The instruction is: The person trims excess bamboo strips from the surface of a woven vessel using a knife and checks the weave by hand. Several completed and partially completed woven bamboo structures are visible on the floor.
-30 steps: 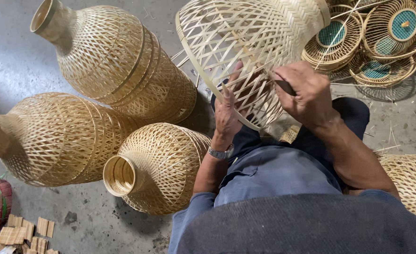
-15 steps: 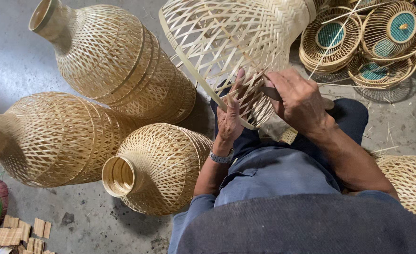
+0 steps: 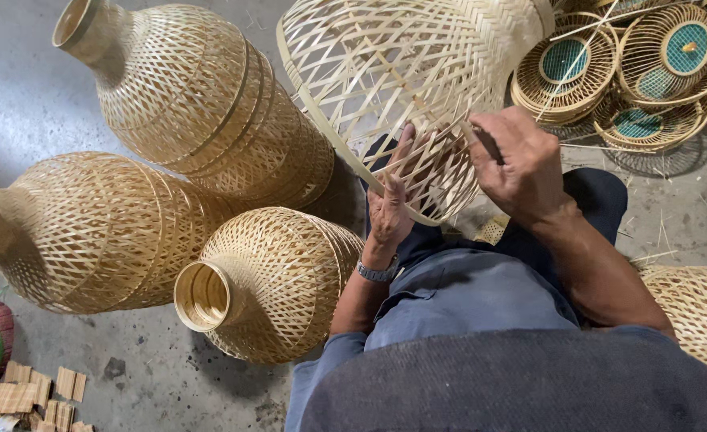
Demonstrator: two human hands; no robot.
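— What is the person holding?

— An unfinished woven lampshade (image 3: 401,88), open lattice of pale bamboo strips, tilted over the lap with its rim toward the body. The left hand (image 3: 391,200) lies flat against the weave near the rim, fingers spread and pressing, steadying it. The right hand (image 3: 517,164) is curled around loose strips at the lower edge, pinching them between thumb and fingers.

— And around it?

— Three finished bottle-shaped shades lie on the concrete floor (image 3: 17,88) to the left: a tall shade (image 3: 201,104) at the top, a wide shade (image 3: 89,232) on its side, and a small shade (image 3: 269,284) just beside the left forearm. Round trays (image 3: 609,72) with teal centres are stacked at the upper right. Small wood pieces (image 3: 33,392) sit bottom left.
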